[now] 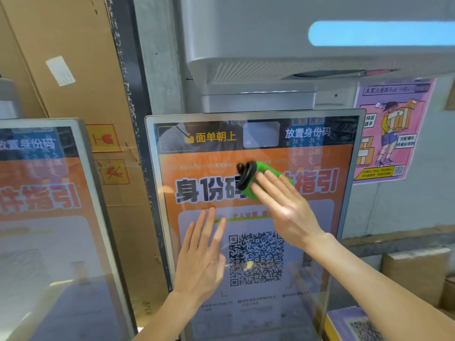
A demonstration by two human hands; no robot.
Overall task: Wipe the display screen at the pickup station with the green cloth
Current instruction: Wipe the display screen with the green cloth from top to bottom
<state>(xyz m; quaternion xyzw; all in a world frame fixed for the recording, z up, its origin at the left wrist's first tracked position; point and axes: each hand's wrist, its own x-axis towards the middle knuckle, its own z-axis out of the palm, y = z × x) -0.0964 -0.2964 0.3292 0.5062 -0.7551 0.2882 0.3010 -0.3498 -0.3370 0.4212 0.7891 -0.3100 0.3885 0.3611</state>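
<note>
Green cloth soft, light; right hand pins it flat-fingered on slick display screen; left hand open, contact unclear.

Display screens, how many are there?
2: one display screen in the middle, where the right hand presses the green cloth; a second screen at the left edge, partly cut off. Others may be hidden.

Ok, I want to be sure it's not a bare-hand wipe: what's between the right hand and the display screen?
In the head view, the green cloth lies between the right hand and the display screen, pressed flat under straight fingers.
</note>
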